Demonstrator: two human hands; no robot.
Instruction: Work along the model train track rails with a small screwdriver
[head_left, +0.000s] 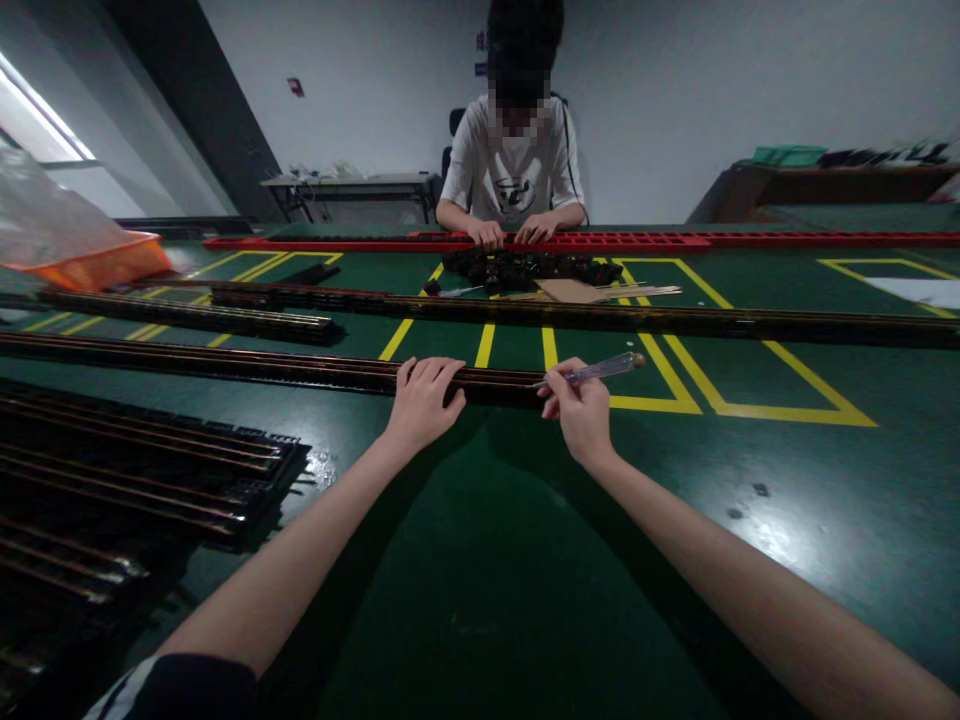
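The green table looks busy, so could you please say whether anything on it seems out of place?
Nothing looks spilled or plainly damaged. Least tidy is the jumbled black heap, with cardboard lying askew beside it; the strip under the left hand shows nothing odd.

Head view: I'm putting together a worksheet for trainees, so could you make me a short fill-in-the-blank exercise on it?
1. The screwdriver is in the wearer's ____ hand.
2. The left hand touches a long ____ strip.
3. The tape lines on the green table are ____.
4. The basket at the far left is ____.

Missing words: right; black; yellow; orange.
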